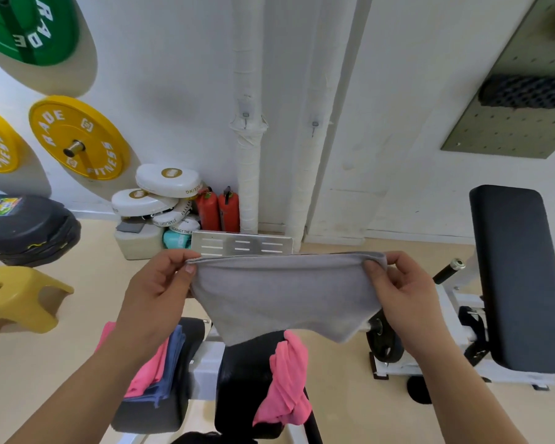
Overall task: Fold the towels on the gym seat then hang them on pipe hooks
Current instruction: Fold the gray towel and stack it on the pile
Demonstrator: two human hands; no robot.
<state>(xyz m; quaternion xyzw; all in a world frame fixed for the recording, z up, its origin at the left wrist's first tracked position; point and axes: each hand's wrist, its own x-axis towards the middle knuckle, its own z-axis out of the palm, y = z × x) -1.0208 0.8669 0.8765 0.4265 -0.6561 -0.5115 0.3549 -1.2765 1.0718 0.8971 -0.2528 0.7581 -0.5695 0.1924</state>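
Grey towel [282, 296]: held in the air, stretched level between both hands, above the seat [244, 379] and clear of it. Its top edge shows more than one layer; its lower edge sags to a point on the right.

Left hand [156, 290]: thumb and curled fingers pinch the top left corner.

Right hand [404, 293]: thumb and curled fingers pinch the top right corner.

Seat: black, directly below. A crumpled pink towel [285, 379] lies on it and drapes over its right side.

Pad [161, 415], left of the seat: carries a blue towel [172, 363] and a second pink towel [145, 373], touching.

Pipes [249, 174]: two, white-wrapped, upright against the wall behind. Each carries one hook [245, 118].
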